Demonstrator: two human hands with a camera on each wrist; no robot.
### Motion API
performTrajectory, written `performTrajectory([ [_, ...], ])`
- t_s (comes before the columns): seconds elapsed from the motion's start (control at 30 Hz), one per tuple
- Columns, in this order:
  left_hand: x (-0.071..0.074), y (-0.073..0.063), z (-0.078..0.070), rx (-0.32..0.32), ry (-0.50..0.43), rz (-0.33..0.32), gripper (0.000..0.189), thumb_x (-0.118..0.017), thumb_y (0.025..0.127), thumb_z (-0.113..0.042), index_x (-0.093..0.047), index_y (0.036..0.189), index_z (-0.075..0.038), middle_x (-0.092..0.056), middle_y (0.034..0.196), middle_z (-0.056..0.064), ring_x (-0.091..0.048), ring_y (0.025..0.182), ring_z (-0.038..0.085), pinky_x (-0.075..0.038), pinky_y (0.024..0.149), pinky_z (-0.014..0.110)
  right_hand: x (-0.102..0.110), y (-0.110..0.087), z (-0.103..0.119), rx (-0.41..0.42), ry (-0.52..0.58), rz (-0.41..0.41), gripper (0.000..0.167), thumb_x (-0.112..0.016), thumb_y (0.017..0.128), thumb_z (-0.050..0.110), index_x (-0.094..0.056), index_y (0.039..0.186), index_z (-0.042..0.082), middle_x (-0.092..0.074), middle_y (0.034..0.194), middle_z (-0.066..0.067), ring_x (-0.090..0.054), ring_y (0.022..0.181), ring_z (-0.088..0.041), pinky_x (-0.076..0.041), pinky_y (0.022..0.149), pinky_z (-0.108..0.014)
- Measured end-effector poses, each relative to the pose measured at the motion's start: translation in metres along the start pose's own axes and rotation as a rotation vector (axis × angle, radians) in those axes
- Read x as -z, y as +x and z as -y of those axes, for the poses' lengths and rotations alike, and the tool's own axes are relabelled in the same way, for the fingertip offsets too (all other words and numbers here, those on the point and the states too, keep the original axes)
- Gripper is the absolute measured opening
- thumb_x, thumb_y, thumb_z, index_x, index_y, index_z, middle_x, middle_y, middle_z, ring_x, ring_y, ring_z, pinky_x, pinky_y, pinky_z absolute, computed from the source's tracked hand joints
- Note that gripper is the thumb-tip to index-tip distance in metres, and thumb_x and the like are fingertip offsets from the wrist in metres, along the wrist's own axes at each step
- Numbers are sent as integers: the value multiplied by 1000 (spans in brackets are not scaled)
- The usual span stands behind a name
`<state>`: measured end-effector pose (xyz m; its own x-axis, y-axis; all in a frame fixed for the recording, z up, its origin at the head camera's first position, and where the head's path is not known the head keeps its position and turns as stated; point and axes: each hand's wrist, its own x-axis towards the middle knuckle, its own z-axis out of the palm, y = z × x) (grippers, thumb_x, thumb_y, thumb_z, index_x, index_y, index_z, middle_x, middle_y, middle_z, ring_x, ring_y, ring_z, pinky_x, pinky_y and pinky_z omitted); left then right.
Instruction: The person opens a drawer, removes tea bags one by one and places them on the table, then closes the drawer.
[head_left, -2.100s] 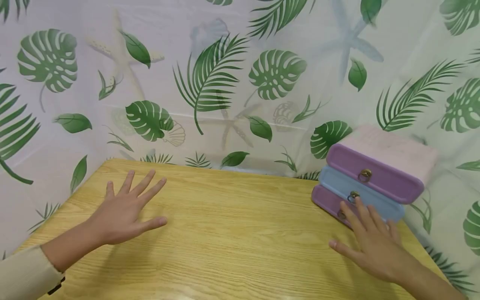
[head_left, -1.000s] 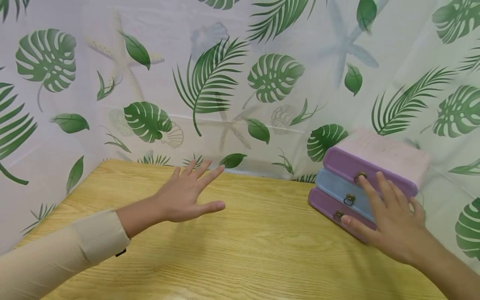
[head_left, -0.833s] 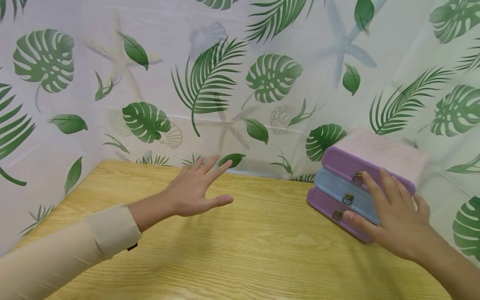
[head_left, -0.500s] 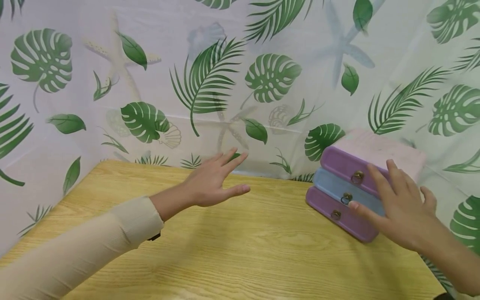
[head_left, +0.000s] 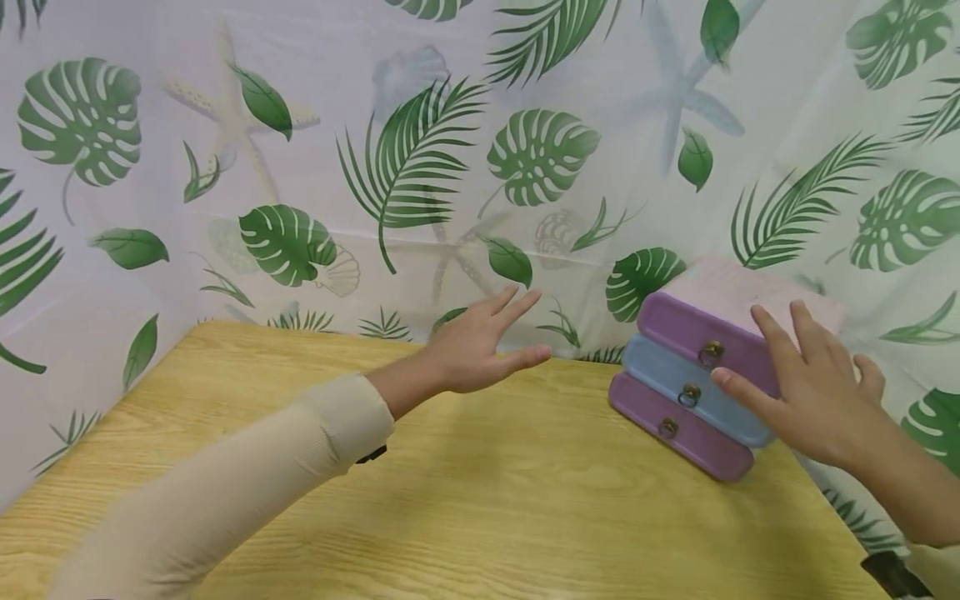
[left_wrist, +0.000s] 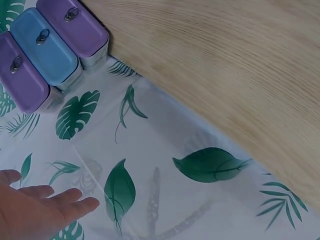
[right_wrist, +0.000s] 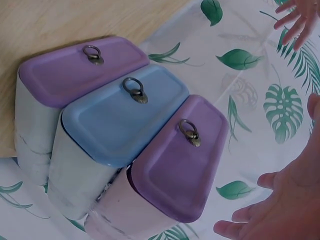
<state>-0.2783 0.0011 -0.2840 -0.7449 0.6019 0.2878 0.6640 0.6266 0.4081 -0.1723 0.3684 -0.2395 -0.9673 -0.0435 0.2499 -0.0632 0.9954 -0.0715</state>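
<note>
Head view shows a person's two bare hands over a wood-grain counter [head_left: 570, 508]. The left hand [head_left: 476, 346] hovers above the counter's far part, left of the stack [head_left: 660, 367]. Its palm faces down, its visible fingers are straight and a little apart, and its thumb points right. The right hand [head_left: 821, 396] is at the near right of the stack, nearest the top drawer, with its visible fingers extended and its thumb apart from them. Right wrist view shows backdrop between those fingers and the stack, so the two are not touching there.

The stack stands at the far right of the counter, set at an angle, its fronts facing near and left. It has three tiers: a purple top drawer [right_wrist: 180, 160], a blue drawer [right_wrist: 125, 117] in the middle and a purple bottom drawer [right_wrist: 85, 70]. Each front carries a bronze-coloured ring pull and sits close to a pale body; the upper surface of the stack is pale pink.

Behind the counter, and along its left and right, hangs a white backdrop [head_left: 420, 42] printed with green leaves, starfish and shells. A cream sleeve [head_left: 262, 467] covers the left forearm, with a small dark piece at its cuff. A dark band [head_left: 892, 575] is by the right cuff
</note>
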Motion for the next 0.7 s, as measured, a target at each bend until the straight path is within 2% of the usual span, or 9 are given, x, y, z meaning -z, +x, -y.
performTrajectory([
  [0.17, -9, 21, -9, -11, -33, -8, 76, -45, 97, -65, -10, 159, -39, -11, 168, 2, -24, 151, 33, -41, 110, 60, 5, 10, -8, -25, 22, -5, 88, -41, 100, 61, 1, 161, 13, 13, 161, -32, -10, 137, -66, -9, 93, -86],
  [0.33, -22, 42, -16, -31, -71, -11, 75, -44, 98, -65, -9, 159, -40, -12, 168, 2, -23, 152, 32, -34, 115, 62, 8, 20, -16, -32, 43, 3, 81, -34, 103, 57, 0, 161, 12, 11, 160, -34, -10, 135, -67, -9, 92, -86],
  [0.47, -34, 54, -21, -33, -70, -7, 76, -44, 97, -65, -10, 160, -39, -14, 168, 4, -25, 151, 35, -36, 113, 61, 8, 29, -21, -32, 43, 25, 80, -33, 103, 58, -1, 161, 12, 8, 159, -36, -11, 136, -67, -9, 92, -86],
  [0.7, -50, 70, -29, -21, -81, -13, 76, -43, 97, -65, -13, 160, -35, -16, 167, 5, -29, 149, 34, -41, 111, 59, 9, 45, -29, -97, 31, 73, 86, -26, 100, 67, 1, 160, 12, 11, 159, -36, -8, 136, -66, -7, 93, -87],
])
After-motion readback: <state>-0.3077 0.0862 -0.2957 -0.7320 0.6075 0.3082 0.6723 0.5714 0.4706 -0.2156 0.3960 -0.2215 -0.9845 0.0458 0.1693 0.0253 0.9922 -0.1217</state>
